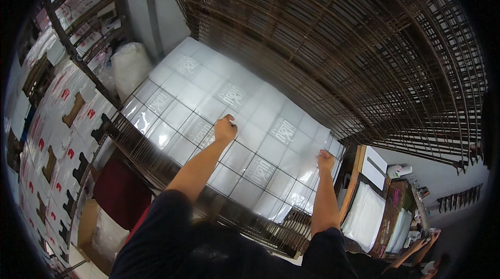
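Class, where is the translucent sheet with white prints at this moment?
In the head view, the translucent sheet spans the centre, lying on the wire rack, with the left hand over its middle and the right hand by its right end.

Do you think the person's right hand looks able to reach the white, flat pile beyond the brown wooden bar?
Probably yes: the right hand looks fairly near the white, flat pile, though the brown wooden bar lies between them.
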Demonstrator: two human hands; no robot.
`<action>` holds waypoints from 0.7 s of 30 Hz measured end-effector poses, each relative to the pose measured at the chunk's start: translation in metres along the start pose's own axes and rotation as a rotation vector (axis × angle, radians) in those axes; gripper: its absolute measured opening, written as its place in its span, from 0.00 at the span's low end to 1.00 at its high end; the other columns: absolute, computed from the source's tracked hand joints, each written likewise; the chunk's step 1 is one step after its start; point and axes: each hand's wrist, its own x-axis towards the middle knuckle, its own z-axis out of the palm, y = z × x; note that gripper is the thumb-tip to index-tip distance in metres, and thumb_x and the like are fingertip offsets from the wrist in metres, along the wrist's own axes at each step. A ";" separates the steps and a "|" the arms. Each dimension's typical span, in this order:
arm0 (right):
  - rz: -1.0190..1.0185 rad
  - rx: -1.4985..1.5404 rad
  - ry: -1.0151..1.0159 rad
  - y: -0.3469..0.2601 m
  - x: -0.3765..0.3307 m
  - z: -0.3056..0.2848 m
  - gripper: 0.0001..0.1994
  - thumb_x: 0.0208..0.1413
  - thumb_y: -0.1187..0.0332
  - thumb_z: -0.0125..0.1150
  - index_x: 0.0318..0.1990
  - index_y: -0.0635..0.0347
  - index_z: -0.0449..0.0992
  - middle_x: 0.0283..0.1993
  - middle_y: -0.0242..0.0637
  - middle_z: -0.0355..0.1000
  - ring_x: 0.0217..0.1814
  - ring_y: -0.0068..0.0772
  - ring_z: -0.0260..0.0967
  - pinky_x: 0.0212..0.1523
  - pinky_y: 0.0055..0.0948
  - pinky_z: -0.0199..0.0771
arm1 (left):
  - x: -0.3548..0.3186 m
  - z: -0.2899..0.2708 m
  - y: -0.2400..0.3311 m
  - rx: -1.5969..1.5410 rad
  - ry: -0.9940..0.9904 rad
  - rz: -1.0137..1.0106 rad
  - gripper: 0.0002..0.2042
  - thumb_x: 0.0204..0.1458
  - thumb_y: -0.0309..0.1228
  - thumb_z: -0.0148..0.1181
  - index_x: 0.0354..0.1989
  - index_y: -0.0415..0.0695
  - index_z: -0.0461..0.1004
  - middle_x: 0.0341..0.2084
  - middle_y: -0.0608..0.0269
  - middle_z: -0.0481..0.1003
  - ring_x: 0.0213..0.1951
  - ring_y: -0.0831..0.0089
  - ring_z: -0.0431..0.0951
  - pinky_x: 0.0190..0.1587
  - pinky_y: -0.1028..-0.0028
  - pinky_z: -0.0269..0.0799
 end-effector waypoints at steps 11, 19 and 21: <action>-0.098 -0.202 0.041 0.011 0.009 -0.001 0.15 0.39 0.79 0.51 0.38 0.64 0.77 0.36 0.43 0.75 0.39 0.37 0.73 0.43 0.29 0.71 | -0.004 -0.003 0.001 0.007 0.001 0.086 0.09 0.36 0.21 0.54 0.30 0.39 0.72 0.17 0.51 0.74 0.26 0.56 0.76 0.32 0.64 0.71; -0.241 -0.157 0.033 0.021 0.014 -0.001 0.16 0.39 0.79 0.52 0.39 0.64 0.76 0.39 0.44 0.75 0.44 0.38 0.72 0.45 0.29 0.70 | -0.009 0.003 -0.003 0.032 -0.010 0.062 0.10 0.36 0.23 0.58 0.31 0.39 0.73 0.21 0.51 0.75 0.29 0.56 0.76 0.33 0.62 0.71; -0.237 -0.147 0.032 0.022 0.014 -0.003 0.17 0.38 0.79 0.52 0.40 0.63 0.76 0.40 0.44 0.74 0.44 0.39 0.72 0.46 0.29 0.70 | -0.010 0.004 -0.003 0.034 -0.016 0.050 0.11 0.35 0.24 0.59 0.31 0.40 0.73 0.24 0.51 0.74 0.30 0.55 0.75 0.34 0.62 0.71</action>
